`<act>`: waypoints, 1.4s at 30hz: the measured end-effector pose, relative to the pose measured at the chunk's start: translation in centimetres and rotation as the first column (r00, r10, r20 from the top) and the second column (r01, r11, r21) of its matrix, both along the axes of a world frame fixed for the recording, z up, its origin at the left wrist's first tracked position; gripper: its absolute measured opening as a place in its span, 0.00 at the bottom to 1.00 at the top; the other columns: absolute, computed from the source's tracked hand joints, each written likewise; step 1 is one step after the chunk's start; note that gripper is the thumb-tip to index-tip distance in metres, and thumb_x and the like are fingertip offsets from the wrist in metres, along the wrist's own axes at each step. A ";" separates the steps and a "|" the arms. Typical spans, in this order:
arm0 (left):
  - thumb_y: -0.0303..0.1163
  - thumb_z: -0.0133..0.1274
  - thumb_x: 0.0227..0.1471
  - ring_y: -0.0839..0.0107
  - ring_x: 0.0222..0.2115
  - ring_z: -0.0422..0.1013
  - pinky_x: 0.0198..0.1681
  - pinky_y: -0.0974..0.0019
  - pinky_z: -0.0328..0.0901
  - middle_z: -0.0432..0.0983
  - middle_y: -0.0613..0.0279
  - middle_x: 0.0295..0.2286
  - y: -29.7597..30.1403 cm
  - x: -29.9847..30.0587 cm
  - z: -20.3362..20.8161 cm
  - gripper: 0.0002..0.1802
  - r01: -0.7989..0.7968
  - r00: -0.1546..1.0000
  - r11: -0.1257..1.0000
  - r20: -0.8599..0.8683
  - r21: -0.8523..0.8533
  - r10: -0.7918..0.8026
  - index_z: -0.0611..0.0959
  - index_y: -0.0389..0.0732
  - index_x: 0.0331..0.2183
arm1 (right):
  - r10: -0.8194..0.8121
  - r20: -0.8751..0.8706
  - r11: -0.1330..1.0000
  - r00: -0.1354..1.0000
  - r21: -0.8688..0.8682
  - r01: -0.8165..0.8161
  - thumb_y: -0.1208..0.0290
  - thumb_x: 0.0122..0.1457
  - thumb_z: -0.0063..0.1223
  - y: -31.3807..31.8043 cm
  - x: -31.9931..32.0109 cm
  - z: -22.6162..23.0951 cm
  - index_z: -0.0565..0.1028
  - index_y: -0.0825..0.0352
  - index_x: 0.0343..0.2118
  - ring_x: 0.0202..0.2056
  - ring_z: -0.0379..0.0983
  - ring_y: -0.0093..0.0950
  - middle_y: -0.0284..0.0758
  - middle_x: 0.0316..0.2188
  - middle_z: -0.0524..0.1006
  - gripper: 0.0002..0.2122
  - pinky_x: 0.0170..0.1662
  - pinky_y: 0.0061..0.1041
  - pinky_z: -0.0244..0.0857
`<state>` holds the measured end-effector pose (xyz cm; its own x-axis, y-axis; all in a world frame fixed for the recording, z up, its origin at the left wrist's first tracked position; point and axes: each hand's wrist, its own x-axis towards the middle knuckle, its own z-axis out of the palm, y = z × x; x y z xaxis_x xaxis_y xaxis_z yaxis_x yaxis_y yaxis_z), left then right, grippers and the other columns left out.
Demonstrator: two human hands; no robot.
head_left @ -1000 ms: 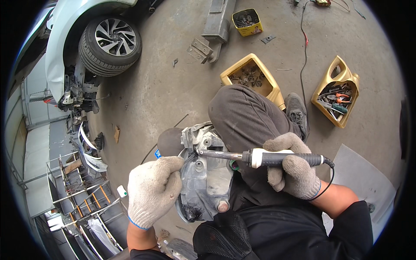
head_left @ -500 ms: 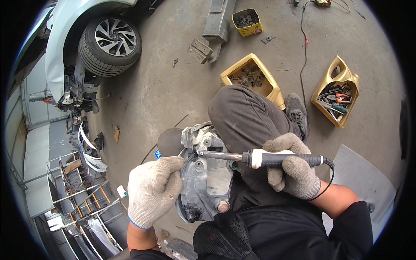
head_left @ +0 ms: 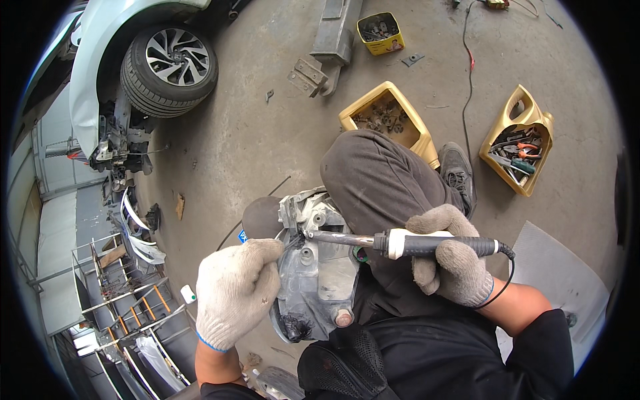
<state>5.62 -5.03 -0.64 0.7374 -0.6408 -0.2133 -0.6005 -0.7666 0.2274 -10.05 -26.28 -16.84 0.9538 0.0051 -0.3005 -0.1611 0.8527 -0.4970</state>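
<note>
A grey plastic headlight housing [head_left: 333, 279], scuffed and dusty, lies across my lap. My right hand [head_left: 453, 260], in a knitted work glove, is wrapped round the white and black handle of a soldering iron [head_left: 417, 243]. The iron's metal shaft points left, and its tip touches or nearly touches the housing near a mounting tab. My left hand [head_left: 239, 290], gloved too, is closed in a pinch at the housing's left edge. Thin dark strands show between its fingertips and the iron's tip; what the fingers hold is hidden.
Ahead are a cut-open gold container [head_left: 423, 143] with small hardware, another gold container [head_left: 500, 167] with pliers and tools, and a yellow tin [head_left: 383, 45]. A car wheel [head_left: 175, 67] stands upper left. Racks [head_left: 133, 307] hold panels at left; a cable [head_left: 467, 100] crosses the floor.
</note>
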 end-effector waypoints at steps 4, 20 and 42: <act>0.21 0.56 0.42 0.55 0.25 0.78 0.31 0.60 0.71 0.80 0.53 0.24 0.0 0.0 -0.1 0.11 -0.003 1.000 1.000 -0.002 0.003 0.003 0.83 0.40 0.32 | 0.003 -0.006 1.000 1.000 0.010 -0.003 0.59 0.61 0.55 -0.1 0.0 0.2 0.68 0.72 0.52 0.18 0.69 0.18 0.36 0.24 0.78 0.23 0.22 0.17 0.65; 0.21 0.56 0.42 0.56 0.24 0.77 0.30 0.60 0.71 0.80 0.53 0.24 0.1 0.1 0.0 0.11 0.002 1.000 1.000 -0.002 0.014 -0.002 0.84 0.40 0.32 | 0.013 -0.014 1.000 1.000 0.023 -0.013 0.60 0.61 0.56 -0.3 0.1 0.5 0.68 0.73 0.51 0.18 0.69 0.18 0.36 0.24 0.77 0.23 0.22 0.17 0.65; 0.22 0.57 0.42 0.55 0.24 0.77 0.29 0.60 0.71 0.79 0.53 0.22 0.0 0.1 0.0 0.10 0.012 1.000 1.000 0.000 0.005 -0.012 0.83 0.40 0.32 | 0.031 -0.019 0.999 0.999 0.022 -0.030 0.60 0.61 0.57 -0.5 0.1 0.5 0.68 0.71 0.51 0.18 0.69 0.18 0.36 0.24 0.77 0.23 0.22 0.18 0.64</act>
